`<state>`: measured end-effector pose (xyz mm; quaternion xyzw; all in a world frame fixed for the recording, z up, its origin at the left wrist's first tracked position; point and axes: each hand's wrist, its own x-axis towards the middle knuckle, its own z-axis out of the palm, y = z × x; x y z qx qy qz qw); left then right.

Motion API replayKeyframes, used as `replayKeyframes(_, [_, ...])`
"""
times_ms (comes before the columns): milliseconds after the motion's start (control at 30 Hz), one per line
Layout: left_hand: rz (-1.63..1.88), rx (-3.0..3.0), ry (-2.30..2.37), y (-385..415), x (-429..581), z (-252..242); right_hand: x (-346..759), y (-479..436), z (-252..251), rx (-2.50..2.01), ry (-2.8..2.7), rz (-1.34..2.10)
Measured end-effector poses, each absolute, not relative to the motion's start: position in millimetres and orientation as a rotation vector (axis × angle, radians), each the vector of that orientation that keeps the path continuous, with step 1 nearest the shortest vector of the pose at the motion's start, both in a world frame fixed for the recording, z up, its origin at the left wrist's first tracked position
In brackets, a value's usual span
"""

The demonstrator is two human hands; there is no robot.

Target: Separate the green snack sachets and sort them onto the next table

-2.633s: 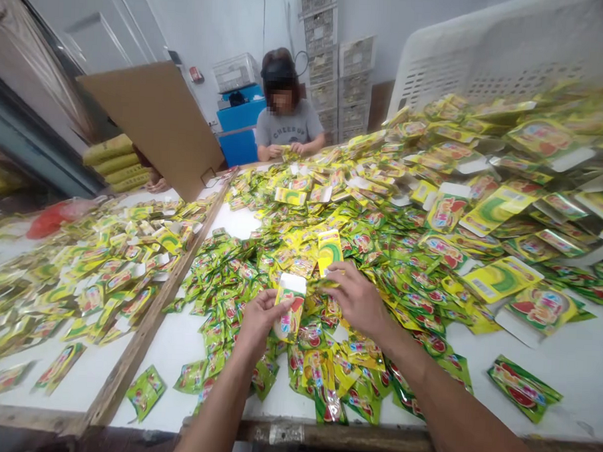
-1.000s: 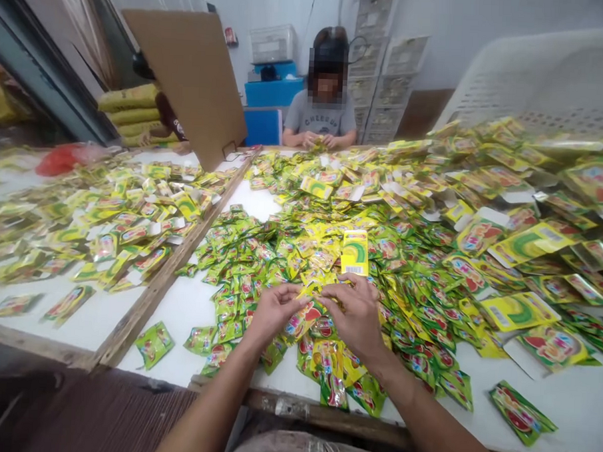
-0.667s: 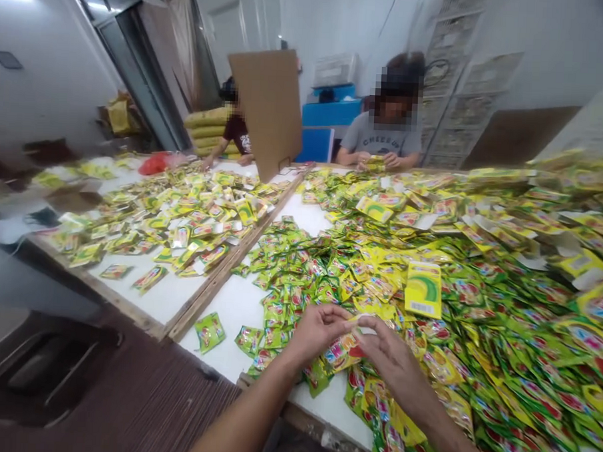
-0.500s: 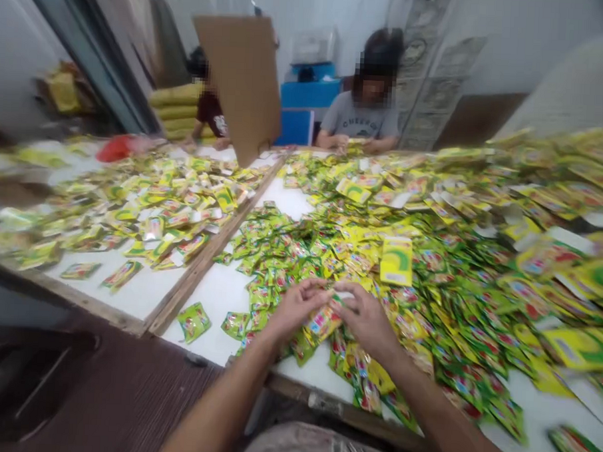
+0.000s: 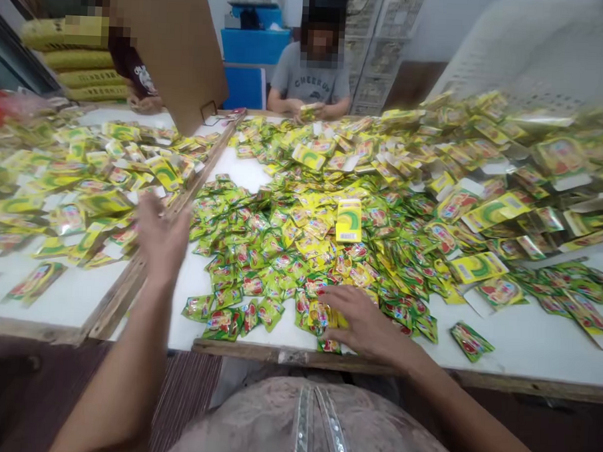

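Observation:
My left hand [image 5: 160, 236], blurred by motion, is raised over the wooden divider [image 5: 113, 304] with fingers and thumb apart and nothing visible in it. Beyond its fingers lies a heap of filled-looking yellow-green boxes [image 5: 100, 200]. My right hand [image 5: 357, 322] hovers low over small green and yellow packets [image 5: 312, 313] near the table's front edge. Its thumb and fingers are spread, with no object gripped between them. Green packets [image 5: 254, 264] are heaped between my hands. A single yellow box [image 5: 349, 220] lies on the packets beyond my right hand.
More yellow boxes [image 5: 492, 204] are piled on the right, before a white basket [image 5: 533, 56]. A cardboard sheet [image 5: 174, 54] stands upright at the far left. Across the table sits a person in a grey shirt [image 5: 311, 73]; another is partly behind the cardboard.
Both hands were together on a small printed item; they have parted. My left hand has moved left to the divider, and my right stays over the packets. The view has shifted too.

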<state>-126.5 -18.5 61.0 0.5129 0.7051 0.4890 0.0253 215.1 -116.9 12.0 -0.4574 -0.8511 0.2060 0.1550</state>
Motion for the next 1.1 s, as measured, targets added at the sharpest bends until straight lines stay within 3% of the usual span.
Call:
replayKeyframes(200, [0.659,1.928,1.728,-53,16,16,208,-119,-5,-1.294,-2.525,0.364])
replayKeyframes(300, [0.465,2.068,1.648,-57,52,2,217,-118,-9,-1.329,-2.413,0.285])
replayKeyframes(467, [0.451,2.067,1.593,-54,60,-12,233,-120,-15,-1.551,-1.899,0.405])
replayKeyframes(633, [0.765,1.504,1.303,-52,49,-17,228,-109,-5,-1.581,-1.271,0.896])
replayKeyframes(800, [0.889,1.082,0.947,-61,47,-8,212,-93,-3,-1.426,-1.069,1.129])
replayKeyframes(1100, [0.967,1.024,0.978,-51,65,-1,213,-94,-4,-1.335,-1.02,1.166])
